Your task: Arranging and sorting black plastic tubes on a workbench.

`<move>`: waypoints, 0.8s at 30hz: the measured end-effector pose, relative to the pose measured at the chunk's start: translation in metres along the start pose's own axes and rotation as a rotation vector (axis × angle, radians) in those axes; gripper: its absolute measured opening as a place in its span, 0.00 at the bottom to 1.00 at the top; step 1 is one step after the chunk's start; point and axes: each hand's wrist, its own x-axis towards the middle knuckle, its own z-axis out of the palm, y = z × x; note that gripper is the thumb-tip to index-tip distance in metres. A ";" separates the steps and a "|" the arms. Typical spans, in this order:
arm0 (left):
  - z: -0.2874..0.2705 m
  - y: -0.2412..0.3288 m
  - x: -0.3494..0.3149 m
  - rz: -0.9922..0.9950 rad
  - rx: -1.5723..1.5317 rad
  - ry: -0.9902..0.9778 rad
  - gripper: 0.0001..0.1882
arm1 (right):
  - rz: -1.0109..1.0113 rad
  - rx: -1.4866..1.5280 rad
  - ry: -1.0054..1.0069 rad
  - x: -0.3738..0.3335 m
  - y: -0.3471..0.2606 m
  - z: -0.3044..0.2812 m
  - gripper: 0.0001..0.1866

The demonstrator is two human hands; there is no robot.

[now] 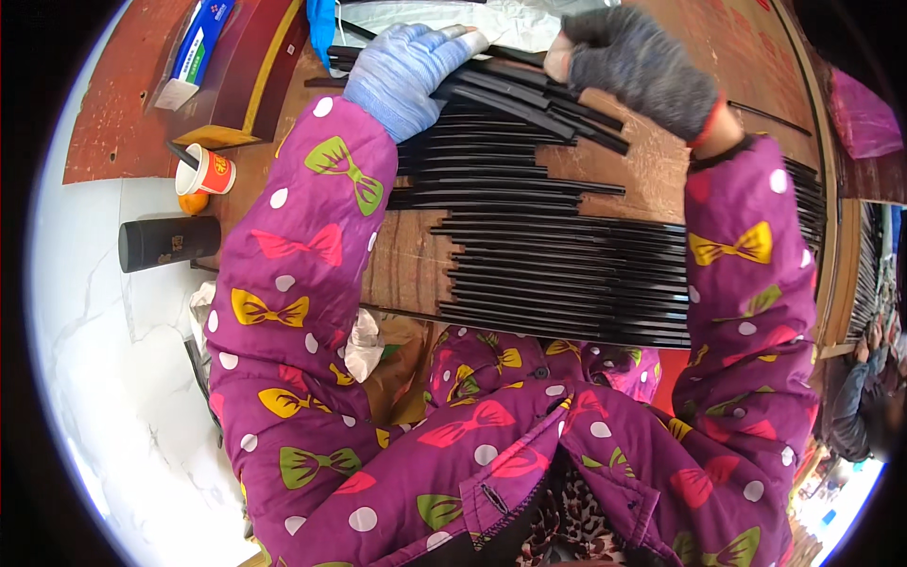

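My left hand (404, 77), in a pale blue glove, is closed over the left part of a loose pile of black strips (515, 94) at the back of the table. Bare fingertips poke out of that glove against one strip. To the right, my right hand (642, 74) wears a dark grey glove with a red-edged cuff. Its fingers are curled, and a thin black strip (515, 55) runs from the left hand to its bare thumb. The exact pinch is partly hidden. Nearer to me, many slim black strips (567, 274) lie side by side in rows.
At left stand a dark red wooden box (227, 90) with a blue-and-white packet (200, 42), a red-and-white paper cup (210, 172), an orange fruit (194, 203) and a black cylinder (170, 243). White plastic sheeting (425, 14) lies behind. Another person (860, 406) is at far right.
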 end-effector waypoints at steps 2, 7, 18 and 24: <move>-0.018 0.010 0.010 -0.098 -0.028 -0.127 0.31 | -0.131 0.117 -0.067 -0.017 -0.022 0.006 0.18; -0.042 0.030 0.018 -0.257 -0.434 0.305 0.22 | -0.306 -0.036 0.215 -0.024 -0.027 -0.001 0.22; -0.035 0.062 0.003 -0.934 -1.805 0.825 0.11 | -0.349 -0.707 0.408 0.017 0.042 0.075 0.33; -0.025 0.051 -0.037 -1.260 -1.430 -0.158 0.11 | -0.140 -0.987 0.183 0.027 0.070 0.054 0.21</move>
